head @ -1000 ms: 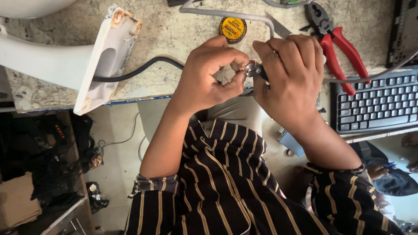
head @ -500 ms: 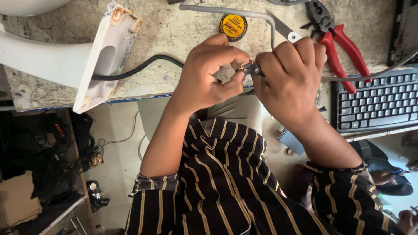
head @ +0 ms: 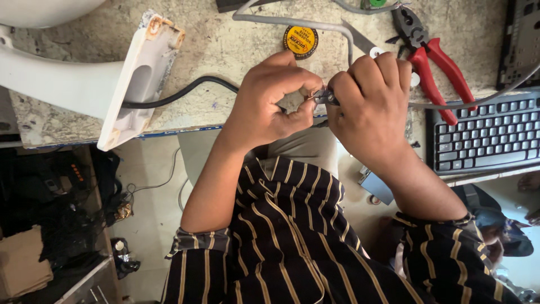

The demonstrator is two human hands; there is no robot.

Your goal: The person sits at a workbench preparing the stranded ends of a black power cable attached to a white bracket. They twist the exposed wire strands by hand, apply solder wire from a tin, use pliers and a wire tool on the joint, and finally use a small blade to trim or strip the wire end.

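Metal part (head: 325, 97) pinched between left hand (head: 275, 104) and right hand (head: 374, 107), both clenched on it above the desk (head: 225, 45) edge.

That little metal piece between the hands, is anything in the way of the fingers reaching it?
No. The left hand and right hand already pinch the small metal piece directly, nothing visible between.

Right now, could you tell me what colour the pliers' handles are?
Red, seen in the head view: pliers.
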